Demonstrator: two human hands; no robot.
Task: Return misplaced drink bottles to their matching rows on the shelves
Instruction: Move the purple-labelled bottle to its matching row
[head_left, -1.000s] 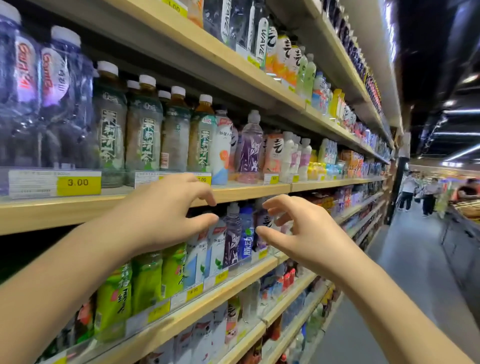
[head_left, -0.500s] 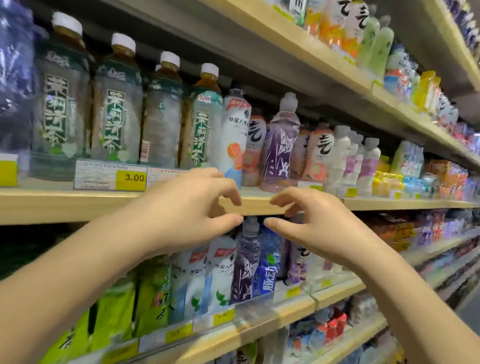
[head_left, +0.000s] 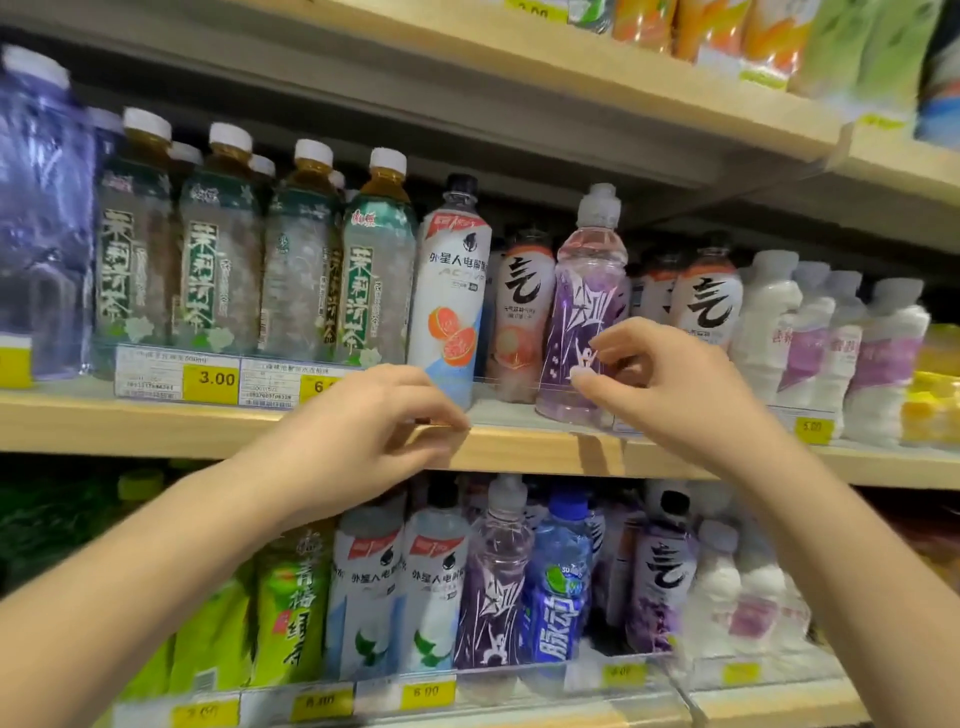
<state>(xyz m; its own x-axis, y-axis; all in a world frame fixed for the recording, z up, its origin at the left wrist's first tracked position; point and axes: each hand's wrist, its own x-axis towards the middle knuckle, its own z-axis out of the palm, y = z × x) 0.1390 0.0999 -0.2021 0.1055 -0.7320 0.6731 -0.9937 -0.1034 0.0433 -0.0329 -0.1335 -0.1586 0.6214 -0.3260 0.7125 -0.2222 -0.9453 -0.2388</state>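
Though 2 hands (head_left: 363, 441) up: 1 purple bottle (head_left: 584, 312).

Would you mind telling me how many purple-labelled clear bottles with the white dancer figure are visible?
2. One purple bottle stands on the middle shelf by the right hand; the other purple bottle stands on the lower shelf, left of the blue bottle. More may be hidden behind.

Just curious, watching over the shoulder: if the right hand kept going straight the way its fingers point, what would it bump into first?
Most likely the purple bottle on the middle shelf. The right hand points left toward its lower label, fingertips seemingly just short of it, though depth is hard to judge.
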